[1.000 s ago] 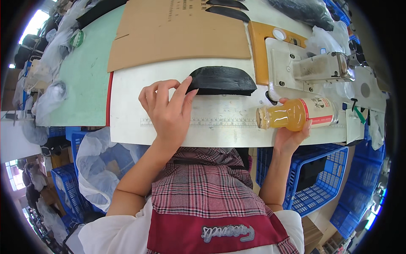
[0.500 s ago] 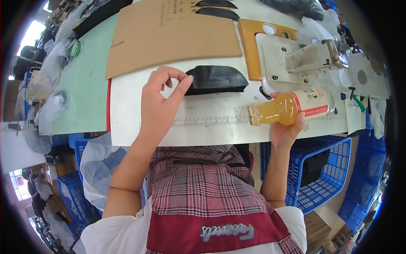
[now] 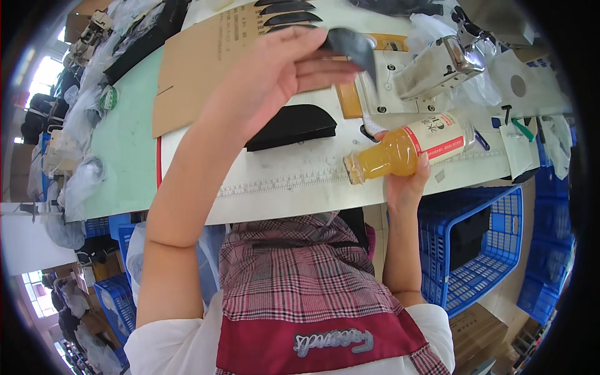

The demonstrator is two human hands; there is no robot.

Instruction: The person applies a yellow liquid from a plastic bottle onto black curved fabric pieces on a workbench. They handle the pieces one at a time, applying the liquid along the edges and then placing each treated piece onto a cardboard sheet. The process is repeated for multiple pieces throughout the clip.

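My left hand (image 3: 299, 62) is raised over the worktable, its fingers closed on a thin, curved black piece (image 3: 351, 49) that is smeared by motion. Below it on the white tabletop lies a stack of similar black half-moon pieces (image 3: 295, 127). In my right hand (image 3: 406, 181) is a clear bottle (image 3: 400, 151) of yellow-orange liquid with a cream and red label. It is held tilted on its side, its mouth end pointing left, just above the table's front part. Several black pieces (image 3: 292, 20) lie in a row at the far edge of a cardboard sheet.
The cardboard sheet (image 3: 194, 87) covers the table's back left. A sewing machine (image 3: 431, 69) stands at the right on the white table (image 3: 262, 203), which has a printed ruler strip. A green surface (image 3: 125, 144) adjoins on the left. Blue crates (image 3: 437, 275) sit below at the right.
My left hand has lifted away from the stack and moved up and right, carrying one black piece. My right hand still holds the bottle; the view has shifted slightly.
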